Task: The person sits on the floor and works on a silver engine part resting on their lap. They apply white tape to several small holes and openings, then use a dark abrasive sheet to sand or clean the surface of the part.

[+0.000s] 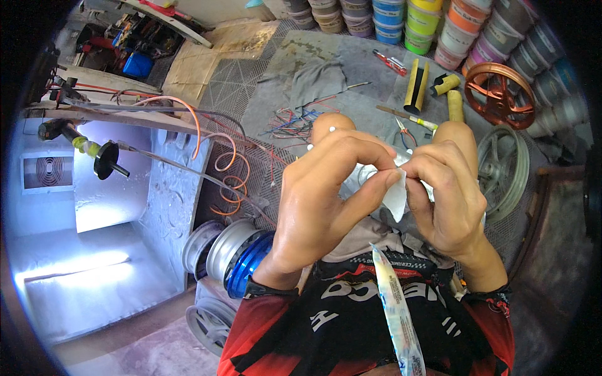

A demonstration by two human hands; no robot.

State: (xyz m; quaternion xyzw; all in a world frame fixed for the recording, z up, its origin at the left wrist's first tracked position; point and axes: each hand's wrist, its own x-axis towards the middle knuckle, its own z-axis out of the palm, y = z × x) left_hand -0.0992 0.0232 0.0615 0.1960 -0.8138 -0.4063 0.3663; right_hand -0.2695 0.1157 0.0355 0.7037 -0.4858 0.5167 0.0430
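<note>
My left hand (326, 200) and my right hand (445, 207) meet at the centre, both with fingertips closed on a small white sheet (394, 197), its loose part hanging below them. A silvery object (364, 175) lies behind my hands between my bent legs, largely hidden. A long pale printed strip (396, 313) lies over my dark shirt, below my hands.
Pliers (404, 135), coloured wires (291, 125), yellow tubes (417, 84) and a cloth (313, 78) lie ahead. Copper (473, 81) and grey (511, 194) wheels are right, stacked tubs (426, 25) behind. Left are a lit booth (94, 263), spray gun (78, 141), hoses and rims (226, 247).
</note>
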